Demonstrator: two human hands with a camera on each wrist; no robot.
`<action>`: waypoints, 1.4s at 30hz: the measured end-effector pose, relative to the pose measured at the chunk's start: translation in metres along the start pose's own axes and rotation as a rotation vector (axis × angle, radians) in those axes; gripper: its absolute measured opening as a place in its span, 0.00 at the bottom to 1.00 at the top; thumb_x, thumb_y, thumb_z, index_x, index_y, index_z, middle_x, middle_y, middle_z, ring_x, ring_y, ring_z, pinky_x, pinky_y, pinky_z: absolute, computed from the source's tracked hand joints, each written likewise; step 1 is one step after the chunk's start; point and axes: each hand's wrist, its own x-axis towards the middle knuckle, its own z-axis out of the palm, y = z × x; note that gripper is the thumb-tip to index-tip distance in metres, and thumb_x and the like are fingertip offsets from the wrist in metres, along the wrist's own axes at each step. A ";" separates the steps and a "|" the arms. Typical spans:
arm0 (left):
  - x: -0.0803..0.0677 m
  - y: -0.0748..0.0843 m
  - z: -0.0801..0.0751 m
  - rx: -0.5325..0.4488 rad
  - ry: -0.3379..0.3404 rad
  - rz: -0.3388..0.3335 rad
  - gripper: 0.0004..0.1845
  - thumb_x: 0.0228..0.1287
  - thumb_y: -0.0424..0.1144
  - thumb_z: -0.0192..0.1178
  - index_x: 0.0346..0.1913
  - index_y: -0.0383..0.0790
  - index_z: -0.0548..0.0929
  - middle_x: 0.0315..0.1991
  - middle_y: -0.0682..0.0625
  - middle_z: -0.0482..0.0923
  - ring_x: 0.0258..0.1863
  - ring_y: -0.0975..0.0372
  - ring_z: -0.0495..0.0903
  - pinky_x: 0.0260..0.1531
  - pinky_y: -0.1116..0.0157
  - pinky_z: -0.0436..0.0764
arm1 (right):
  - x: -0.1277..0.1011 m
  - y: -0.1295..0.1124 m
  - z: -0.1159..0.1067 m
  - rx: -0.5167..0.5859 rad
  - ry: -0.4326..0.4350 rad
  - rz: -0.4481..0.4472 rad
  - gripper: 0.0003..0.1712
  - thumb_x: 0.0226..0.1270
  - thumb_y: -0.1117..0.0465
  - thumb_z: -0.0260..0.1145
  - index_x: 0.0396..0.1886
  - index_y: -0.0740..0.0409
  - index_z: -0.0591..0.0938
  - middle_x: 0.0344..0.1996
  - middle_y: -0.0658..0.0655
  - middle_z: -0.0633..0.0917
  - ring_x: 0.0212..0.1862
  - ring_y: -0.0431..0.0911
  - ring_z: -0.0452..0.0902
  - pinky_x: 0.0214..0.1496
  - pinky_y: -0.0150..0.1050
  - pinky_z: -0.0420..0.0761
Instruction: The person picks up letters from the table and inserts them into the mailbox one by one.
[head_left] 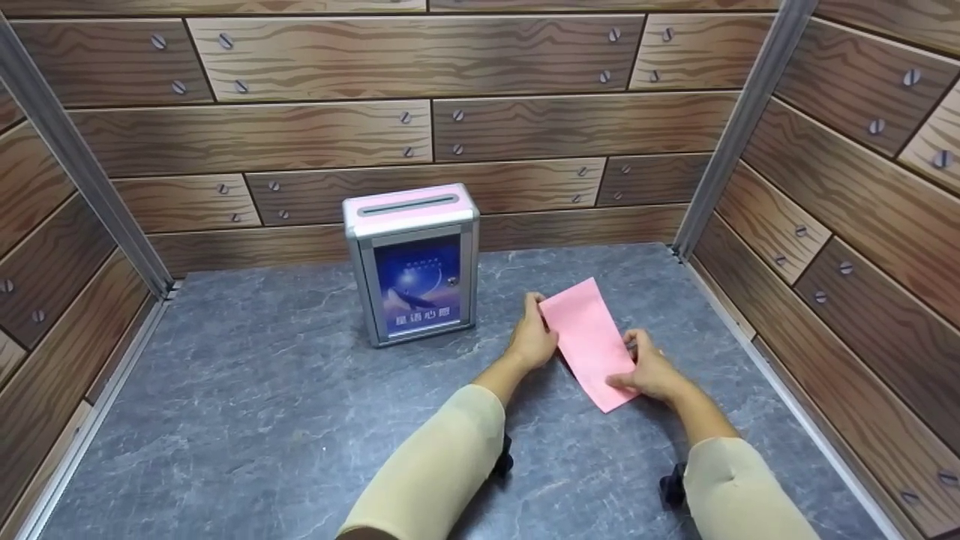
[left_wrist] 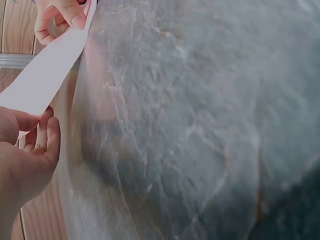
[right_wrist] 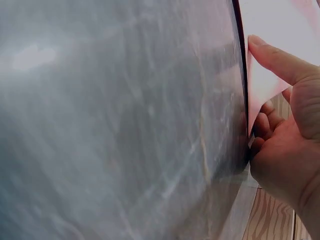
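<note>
head view: pink envelope (head_left: 589,343) held just above the grey stone-look tabletop (head_left: 262,405), right of the pink-topped slotted box (head_left: 412,262). left hand (head_left: 532,337) pinches its far end, right hand (head_left: 654,371) pinches the near end, thumb on top. step looks like lifting. next likely calls for aligning the envelope's edge with the top slot (head_left: 407,204).

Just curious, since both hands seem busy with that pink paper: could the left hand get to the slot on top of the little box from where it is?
Probably yes. The left hand grips the pink paper just beside the box, and nothing lies between them. The slot faces up, uncovered.
</note>
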 end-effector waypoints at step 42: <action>-0.066 0.067 -0.132 -0.099 0.133 0.085 0.24 0.79 0.32 0.53 0.71 0.52 0.66 0.47 0.41 0.89 0.33 0.59 0.87 0.26 0.66 0.88 | 0.003 -0.065 0.035 0.362 -0.227 -0.214 0.26 0.71 0.74 0.68 0.58 0.67 0.62 0.41 0.57 0.75 0.39 0.45 0.78 0.32 0.37 0.87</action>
